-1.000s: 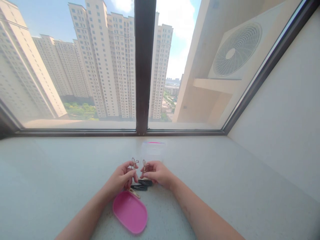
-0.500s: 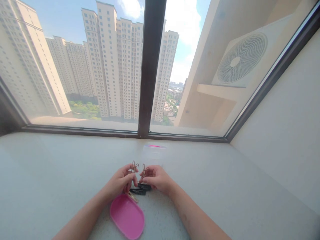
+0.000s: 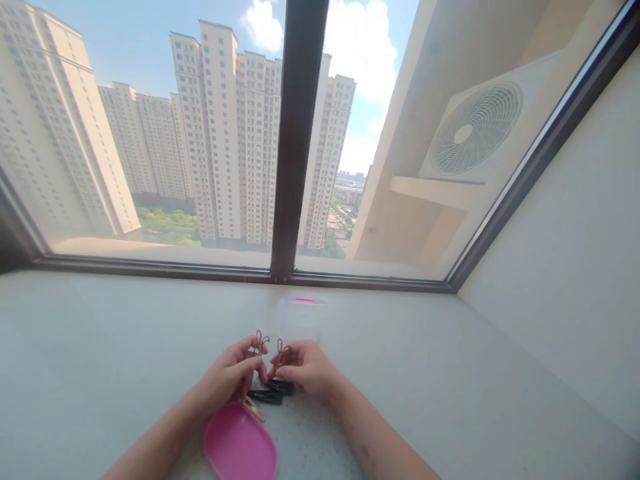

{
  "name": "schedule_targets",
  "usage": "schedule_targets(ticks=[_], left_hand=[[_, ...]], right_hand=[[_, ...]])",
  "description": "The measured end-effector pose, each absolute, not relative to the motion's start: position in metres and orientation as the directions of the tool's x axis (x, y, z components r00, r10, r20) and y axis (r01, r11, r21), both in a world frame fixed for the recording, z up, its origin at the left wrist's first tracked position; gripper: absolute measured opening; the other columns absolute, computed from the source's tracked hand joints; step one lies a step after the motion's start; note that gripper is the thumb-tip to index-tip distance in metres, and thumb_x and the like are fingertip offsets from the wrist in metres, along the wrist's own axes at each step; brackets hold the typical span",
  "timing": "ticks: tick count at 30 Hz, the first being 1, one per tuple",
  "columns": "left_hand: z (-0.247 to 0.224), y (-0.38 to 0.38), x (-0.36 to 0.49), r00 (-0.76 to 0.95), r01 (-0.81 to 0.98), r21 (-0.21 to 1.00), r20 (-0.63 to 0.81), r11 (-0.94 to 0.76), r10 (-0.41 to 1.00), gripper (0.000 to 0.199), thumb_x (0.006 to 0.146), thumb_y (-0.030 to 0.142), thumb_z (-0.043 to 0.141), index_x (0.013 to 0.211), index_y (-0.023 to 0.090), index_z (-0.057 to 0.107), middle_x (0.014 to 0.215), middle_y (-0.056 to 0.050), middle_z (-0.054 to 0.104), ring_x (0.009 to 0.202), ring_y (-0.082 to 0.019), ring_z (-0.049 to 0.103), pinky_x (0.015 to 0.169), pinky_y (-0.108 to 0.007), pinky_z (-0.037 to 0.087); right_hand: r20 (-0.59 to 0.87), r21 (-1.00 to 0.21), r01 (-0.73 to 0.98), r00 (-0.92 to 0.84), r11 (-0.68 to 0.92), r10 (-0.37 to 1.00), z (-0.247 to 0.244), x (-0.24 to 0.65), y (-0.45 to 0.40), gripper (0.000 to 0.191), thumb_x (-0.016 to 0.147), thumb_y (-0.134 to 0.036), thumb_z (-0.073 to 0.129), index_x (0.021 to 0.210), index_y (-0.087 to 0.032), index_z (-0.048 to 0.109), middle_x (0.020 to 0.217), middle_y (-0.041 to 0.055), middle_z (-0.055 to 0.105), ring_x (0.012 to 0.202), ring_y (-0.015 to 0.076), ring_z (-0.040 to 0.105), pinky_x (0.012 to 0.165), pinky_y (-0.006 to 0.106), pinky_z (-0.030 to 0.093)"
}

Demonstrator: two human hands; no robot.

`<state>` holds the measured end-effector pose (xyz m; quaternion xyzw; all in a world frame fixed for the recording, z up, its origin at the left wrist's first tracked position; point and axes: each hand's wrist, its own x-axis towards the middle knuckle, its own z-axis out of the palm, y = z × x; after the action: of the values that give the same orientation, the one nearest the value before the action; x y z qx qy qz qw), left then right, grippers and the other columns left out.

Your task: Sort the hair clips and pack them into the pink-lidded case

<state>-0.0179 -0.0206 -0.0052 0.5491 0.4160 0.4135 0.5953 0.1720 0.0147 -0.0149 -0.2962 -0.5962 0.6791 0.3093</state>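
Near the middle of the white surface, my left hand (image 3: pixel 235 373) pinches a brown looped hair tie (image 3: pixel 261 341). My right hand (image 3: pixel 305 368), close beside it, grips a similar brown looped hair tie (image 3: pixel 281 352). Two black hair clips (image 3: pixel 266 397) lie just below my fingers. A gold-coloured clip (image 3: pixel 255 409) rests between them and a pink tray (image 3: pixel 241 443), partly hidden by my left hand. The tray sits below my left hand, cut off by the bottom edge of the view.
A clear container (image 3: pixel 303 313) with a pink strip stands behind my hands. Beyond it runs the dark window frame (image 3: pixel 283 273), and a white wall (image 3: pixel 565 267) rises at the right.
The view has shifted slightly, so my hands, the clips and the tray appear lower and further left. Both hands still hold the hair ties.
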Motion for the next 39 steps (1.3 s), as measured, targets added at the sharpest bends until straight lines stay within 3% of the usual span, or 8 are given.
schedule_targets(ticks=[21, 39], left_hand=[[-0.001, -0.021, -0.017, 0.352, -0.001, 1.000, -0.008, 0.009, 0.936, 0.024, 0.085, 0.038, 0.050, 0.098, 0.019, 0.044, 0.068, 0.004, 0.058, 0.035, -0.002, 0.030, 0.033, -0.014, 0.023], [0.002, -0.022, -0.017, 0.393, 0.034, 0.998, -0.054, 0.045, 0.918, 0.031, 0.083, 0.045, 0.052, 0.100, 0.020, 0.044, 0.064, 0.006, 0.052, 0.035, -0.002, 0.023, 0.034, -0.017, 0.014]], right_hand=[[-0.029, -0.989, -0.098, -0.620, -0.114, 0.784, -0.004, 0.175, 0.009, 0.041, 0.060, -0.031, 0.076, 0.093, -0.012, 0.061, 0.077, 0.0065, 0.070, 0.050, 0.0087, 0.055, 0.038, 0.015, 0.030], [-0.038, -0.980, -0.130, -0.631, -0.154, 0.775, -0.003, 0.174, 0.009, 0.038, 0.058, -0.032, 0.076, 0.085, -0.012, 0.058, 0.072, 0.0059, 0.069, 0.040, 0.0053, 0.046, 0.036, 0.017, 0.027]])
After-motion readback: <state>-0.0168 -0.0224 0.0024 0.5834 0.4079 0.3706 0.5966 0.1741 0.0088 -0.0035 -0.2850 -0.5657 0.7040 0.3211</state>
